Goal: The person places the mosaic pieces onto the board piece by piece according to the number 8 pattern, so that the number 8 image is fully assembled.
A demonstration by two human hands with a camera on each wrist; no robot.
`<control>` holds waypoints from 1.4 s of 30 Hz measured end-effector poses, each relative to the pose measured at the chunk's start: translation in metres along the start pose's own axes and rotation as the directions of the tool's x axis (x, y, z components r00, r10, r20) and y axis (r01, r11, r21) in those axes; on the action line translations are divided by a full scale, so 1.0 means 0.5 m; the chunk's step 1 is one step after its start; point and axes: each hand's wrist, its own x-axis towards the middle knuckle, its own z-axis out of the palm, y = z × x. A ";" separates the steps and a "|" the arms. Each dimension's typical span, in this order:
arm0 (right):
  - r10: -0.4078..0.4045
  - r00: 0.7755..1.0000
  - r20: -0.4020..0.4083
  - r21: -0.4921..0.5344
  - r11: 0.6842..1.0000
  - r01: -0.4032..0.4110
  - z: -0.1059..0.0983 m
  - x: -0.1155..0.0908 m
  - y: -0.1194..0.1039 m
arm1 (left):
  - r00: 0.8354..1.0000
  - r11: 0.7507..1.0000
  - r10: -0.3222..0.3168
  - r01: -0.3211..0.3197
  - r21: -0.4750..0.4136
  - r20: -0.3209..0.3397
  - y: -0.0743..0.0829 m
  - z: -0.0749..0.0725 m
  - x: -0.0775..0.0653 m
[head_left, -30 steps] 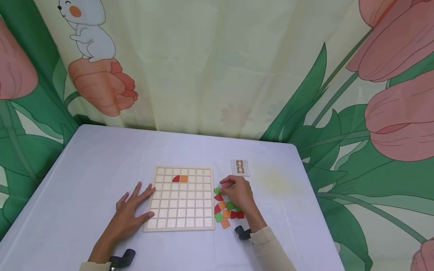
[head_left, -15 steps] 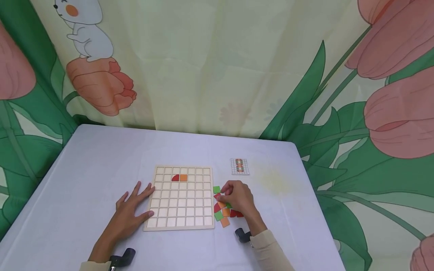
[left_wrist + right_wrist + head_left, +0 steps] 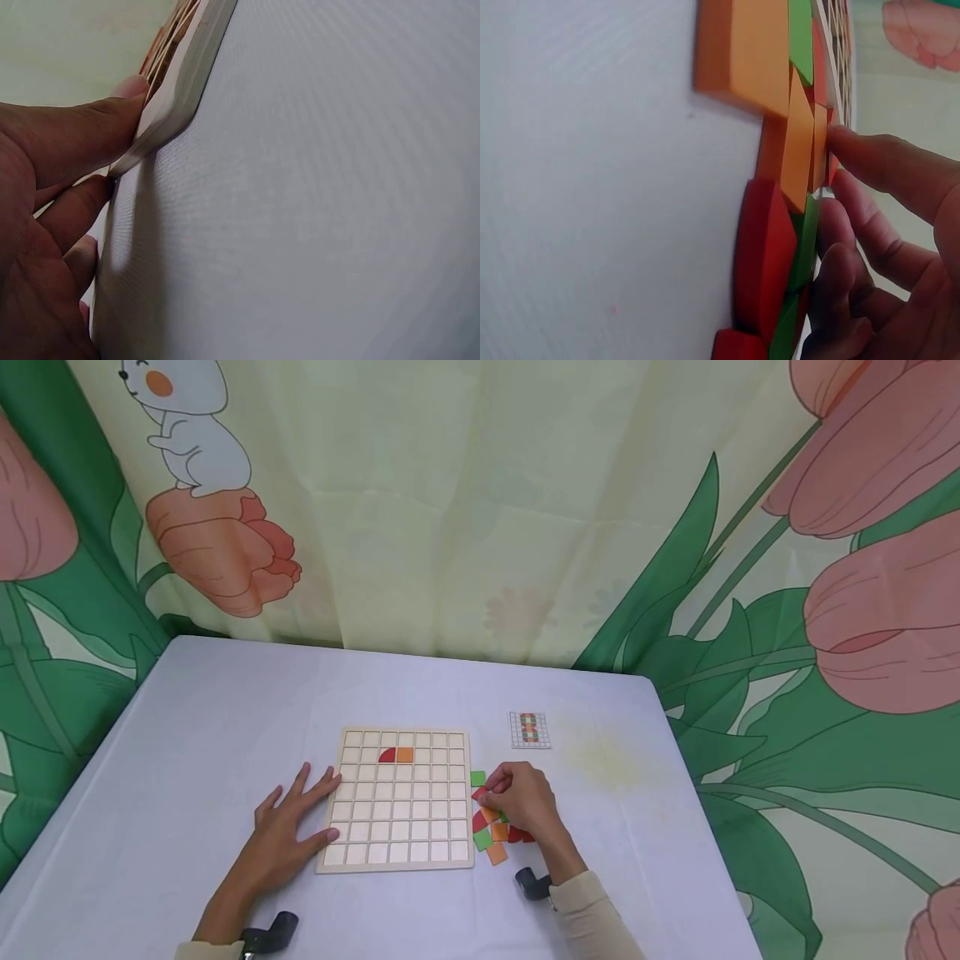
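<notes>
A square wooden grid board [image 3: 352, 860] lies on the table, with a red quarter-circle tile [image 3: 387, 756] and an orange square tile [image 3: 405, 755] side by side in its second row. My left hand [image 3: 281, 831] rests at the board's left edge, fingers spread; in the left wrist view the thumb [image 3: 112, 127] touches the rim. Right of the board, my right hand [image 3: 528, 797] pinches another red tile [image 3: 478, 793] between thumb and index finger. The right wrist view shows that red tile [image 3: 833, 166] at the fingertips, partly hidden.
Loose tiles lie along the board's right side: a green square [image 3: 477, 778], an orange square [image 3: 497, 853], another green one [image 3: 482, 840] and several more, some under the right hand. A small pattern card [image 3: 529, 730] lies behind them. A printed curtain [image 3: 450, 527] hangs behind the table.
My right hand has shifted slightly down and left from the green tile to the red one, its thumb and index finger closing on it. The left hand stays on the board's edge.
</notes>
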 end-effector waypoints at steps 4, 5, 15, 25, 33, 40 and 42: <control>-0.002 1.000 -0.003 -0.008 1.000 0.002 0.001 -0.002 -0.006 | 1.000 1.000 0.005 -0.005 0.001 -0.004 0.000 0.001 0.000; -0.005 1.000 -0.003 -0.013 1.000 0.005 0.001 -0.002 -0.007 | 1.000 1.000 0.003 -0.003 0.001 -0.004 0.000 0.001 0.000; -0.032 0.998 0.045 0.033 0.999 0.030 0.002 0.000 -0.007 | 1.000 1.000 -0.021 0.021 0.002 0.008 0.002 0.001 0.000; -0.186 0.978 0.095 0.206 0.965 0.163 -0.002 0.003 0.002 | 1.000 1.000 -0.026 0.026 0.003 0.015 0.002 0.000 0.001; -0.274 0.958 0.082 0.229 0.941 0.250 -0.005 0.007 -0.007 | 1.000 1.000 -0.025 0.025 0.006 0.012 0.002 0.001 0.001; -0.245 0.969 0.011 0.296 0.927 0.231 -0.004 0.015 -0.019 | 1.000 1.000 -0.024 0.024 -0.001 0.009 0.001 0.001 0.001; -0.249 0.968 -0.002 0.325 0.916 0.236 -0.004 0.016 -0.024 | 0.999 1.000 -0.030 0.030 -0.001 0.012 0.002 0.001 0.001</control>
